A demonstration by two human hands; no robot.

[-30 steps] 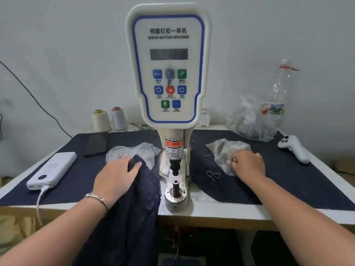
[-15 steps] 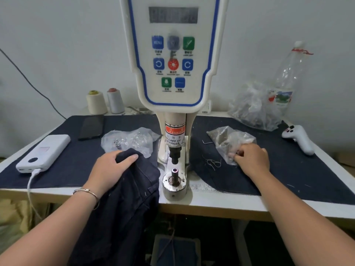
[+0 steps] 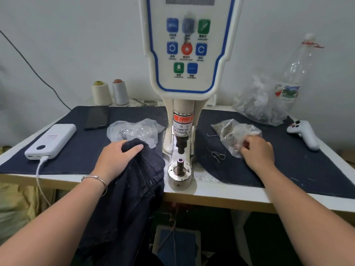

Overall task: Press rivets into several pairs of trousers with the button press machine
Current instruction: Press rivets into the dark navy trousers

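Note:
The white button press machine point(image 3: 187, 54) stands in the middle of the table, its lower die post point(image 3: 180, 166) bare. Dark navy trousers point(image 3: 134, 189) hang over the table's front edge left of the die. My left hand point(image 3: 117, 158) grips their top edge. My right hand point(image 3: 257, 152) rests on the mat to the right of the machine, fingers curled into a clear plastic bag of small metal parts point(image 3: 232, 133). What the fingers pinch is hidden. Another clear bag with shiny rivets point(image 3: 134, 131) lies just behind the trousers.
A white power bank point(image 3: 51, 141) with a cable and a black phone point(image 3: 97, 118) lie at the left. Two thread cones point(image 3: 109, 92) stand at the back. A larger bag point(image 3: 263, 102), a plastic bottle point(image 3: 295, 70) and a white controller point(image 3: 304, 134) sit at the right. A foot pedal point(image 3: 176, 244) is below.
The view has tilted down and moved closer. My right hand has shifted slightly right along the small bag. My left hand keeps its hold on the trousers.

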